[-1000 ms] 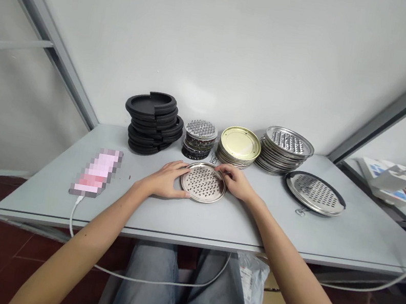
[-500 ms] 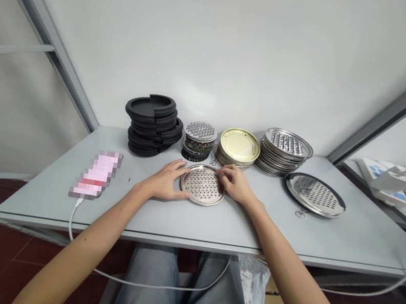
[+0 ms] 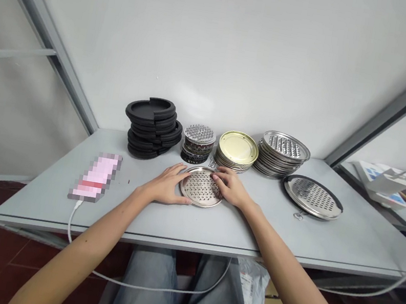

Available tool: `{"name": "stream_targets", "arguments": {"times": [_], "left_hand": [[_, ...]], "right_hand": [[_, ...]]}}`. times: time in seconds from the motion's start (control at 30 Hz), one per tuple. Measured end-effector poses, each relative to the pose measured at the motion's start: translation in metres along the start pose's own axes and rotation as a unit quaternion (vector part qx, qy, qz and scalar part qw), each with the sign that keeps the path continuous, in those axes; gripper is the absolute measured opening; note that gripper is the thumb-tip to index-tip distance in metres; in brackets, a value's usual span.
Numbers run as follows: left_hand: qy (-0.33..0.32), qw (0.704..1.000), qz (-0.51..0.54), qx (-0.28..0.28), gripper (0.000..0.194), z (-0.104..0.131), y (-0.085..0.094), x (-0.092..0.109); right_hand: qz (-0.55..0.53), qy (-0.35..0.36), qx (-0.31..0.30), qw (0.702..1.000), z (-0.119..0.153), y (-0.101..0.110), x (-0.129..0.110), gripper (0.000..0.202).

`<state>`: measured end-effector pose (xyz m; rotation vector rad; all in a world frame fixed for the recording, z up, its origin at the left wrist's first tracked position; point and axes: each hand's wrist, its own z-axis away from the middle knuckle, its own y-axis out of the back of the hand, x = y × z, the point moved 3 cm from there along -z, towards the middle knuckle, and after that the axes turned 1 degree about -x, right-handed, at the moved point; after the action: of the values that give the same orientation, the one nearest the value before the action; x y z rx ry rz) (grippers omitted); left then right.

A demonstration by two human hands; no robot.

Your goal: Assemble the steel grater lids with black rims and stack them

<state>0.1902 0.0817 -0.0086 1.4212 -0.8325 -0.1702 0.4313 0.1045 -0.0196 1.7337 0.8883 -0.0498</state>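
Observation:
A round metal grater disc [image 3: 202,187] with a raised rim lies on the grey table between my hands. My left hand [image 3: 167,184] is open at its left edge, thumb and fingers spread apart around the rim. My right hand [image 3: 231,186] rests over the disc's upper right edge, fingers apart, fingertips on its surface. Just behind the disc are a stack of small grater discs [image 3: 199,140], a small wire piece [image 3: 212,162] and a stack of gold-coloured round plates [image 3: 238,148].
Black ring-shaped bases [image 3: 149,125] are piled at the back left, metal graters [image 3: 285,150] at the back right. A black-edged grater [image 3: 313,196] lies to the right. A phone [image 3: 97,176] with a white cable [image 3: 72,218] is on the left.
My right hand's fingers have spread from a pinch at the disc's rim and now reach further over its surface. My left hand is almost unchanged.

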Motion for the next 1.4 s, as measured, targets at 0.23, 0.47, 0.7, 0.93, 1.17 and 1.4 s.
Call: {"name": "stream_targets", "arguments": {"times": [0.23,0.47,0.7,0.93,1.17,1.4], "left_hand": [[0.009,1.000,0.006,-0.007,0.097,0.000,0.000,0.000],[0.000,1.000,0.011,-0.002,0.091,0.000,0.001,-0.001],[0.007,1.000,-0.002,-0.015,0.090,0.001,0.000,-0.001],[0.004,1.000,-0.008,-0.017,0.089,0.001,0.001,0.001],[0.008,1.000,0.007,-0.013,0.088,0.002,0.002,0.001],[0.004,1.000,0.011,-0.005,0.089,0.001,-0.001,0.001]], "right_hand": [[-0.003,0.000,-0.001,1.000,0.000,0.001,-0.002,0.044],[0.002,-0.031,0.018,0.999,-0.001,0.003,0.000,0.043],[0.006,-0.027,0.042,0.999,-0.001,0.007,-0.005,0.036],[-0.024,-0.008,0.051,0.998,-0.001,0.006,-0.008,0.027],[-0.024,-0.002,0.029,0.999,0.001,0.000,-0.006,0.034],[-0.023,0.008,0.017,1.000,-0.001,-0.003,-0.007,0.039]]}}
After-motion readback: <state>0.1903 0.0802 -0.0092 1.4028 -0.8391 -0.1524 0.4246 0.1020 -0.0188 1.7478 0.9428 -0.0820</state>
